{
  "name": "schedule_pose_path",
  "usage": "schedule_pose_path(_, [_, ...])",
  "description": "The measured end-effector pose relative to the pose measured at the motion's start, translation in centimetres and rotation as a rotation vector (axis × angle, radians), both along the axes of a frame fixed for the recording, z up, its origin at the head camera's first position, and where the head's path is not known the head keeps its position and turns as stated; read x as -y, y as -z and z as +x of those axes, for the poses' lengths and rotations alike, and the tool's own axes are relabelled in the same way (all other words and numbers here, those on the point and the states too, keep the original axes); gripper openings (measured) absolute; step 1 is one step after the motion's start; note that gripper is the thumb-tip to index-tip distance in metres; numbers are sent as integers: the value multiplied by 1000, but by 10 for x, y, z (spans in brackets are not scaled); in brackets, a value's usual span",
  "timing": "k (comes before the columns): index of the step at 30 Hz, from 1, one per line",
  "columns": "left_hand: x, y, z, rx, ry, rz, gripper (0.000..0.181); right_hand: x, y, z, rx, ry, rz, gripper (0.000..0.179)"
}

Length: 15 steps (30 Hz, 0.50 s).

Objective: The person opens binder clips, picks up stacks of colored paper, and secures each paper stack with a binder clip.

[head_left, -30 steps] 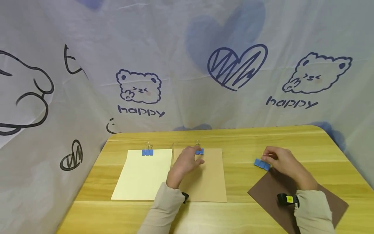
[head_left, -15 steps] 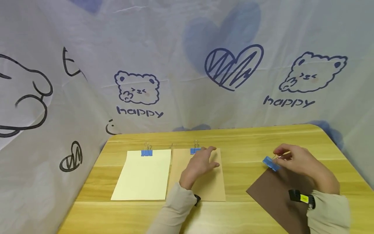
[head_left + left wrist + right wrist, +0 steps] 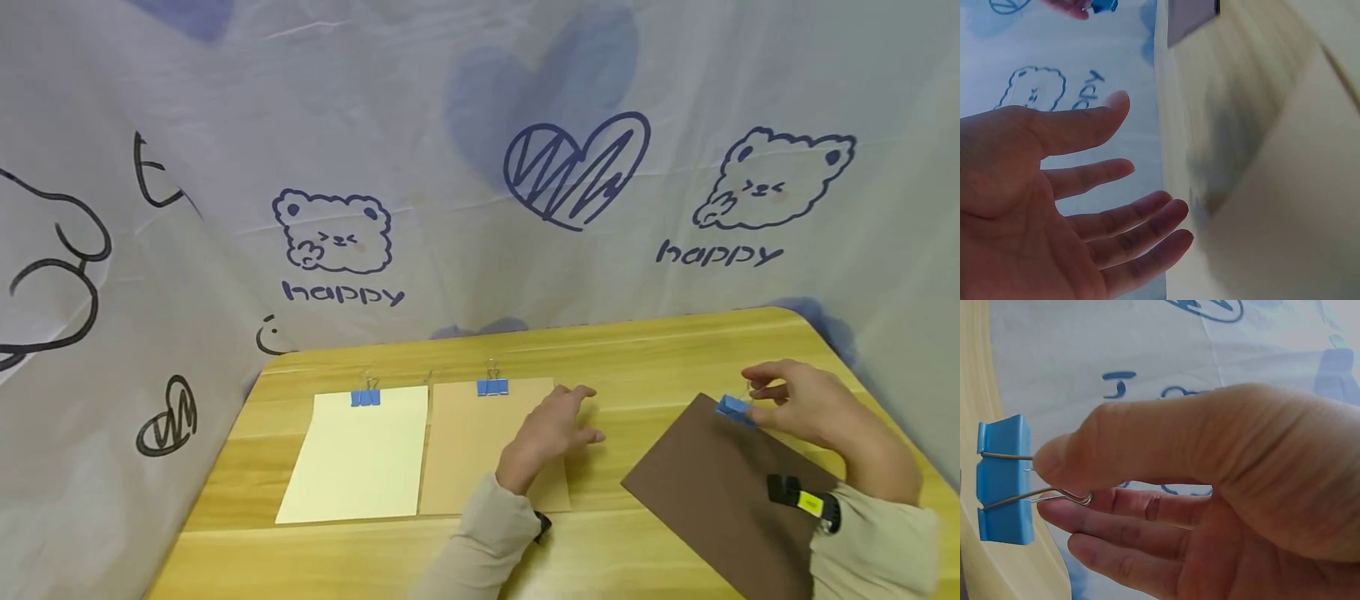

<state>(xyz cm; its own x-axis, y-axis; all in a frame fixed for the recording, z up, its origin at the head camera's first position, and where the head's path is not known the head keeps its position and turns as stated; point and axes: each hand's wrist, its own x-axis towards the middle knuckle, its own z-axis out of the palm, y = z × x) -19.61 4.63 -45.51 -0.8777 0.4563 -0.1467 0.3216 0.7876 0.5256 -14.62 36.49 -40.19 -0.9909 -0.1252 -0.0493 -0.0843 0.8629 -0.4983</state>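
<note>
Between thumb and fingers my right hand pinches the wire handles of a blue binder clip. In the head view the clip overlaps the upper part of a dark brown sheet, which lies turned at an angle on the table. My left hand holds nothing; its fingers are spread and relaxed over the right edge of a tan sheet. A second blue binder clip grips that sheet's top edge. Left of it lies a pale yellow sheet with another blue binder clip on its top.
The wooden table has a rounded far right corner. A white cloth printed with hearts and bears hangs close behind it and along the left side. Part of the brown sheet lies under my right forearm.
My right hand has moved right with the binder clip, from beyond the brown sheet's corner to over it. My left hand has moved right, away from the tan sheet's clip.
</note>
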Motion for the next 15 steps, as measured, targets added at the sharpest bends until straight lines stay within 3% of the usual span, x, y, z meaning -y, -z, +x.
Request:
schedule_pose_path(6, [-24, 5, 8, 12, 28, -36, 70, -16, 3, 8, -10, 60, -49, 55])
schedule_pose_path(15, [-50, 9, 22, -56, 22, -93, 78, -34, 7, 15, -21, 123, -53, 49])
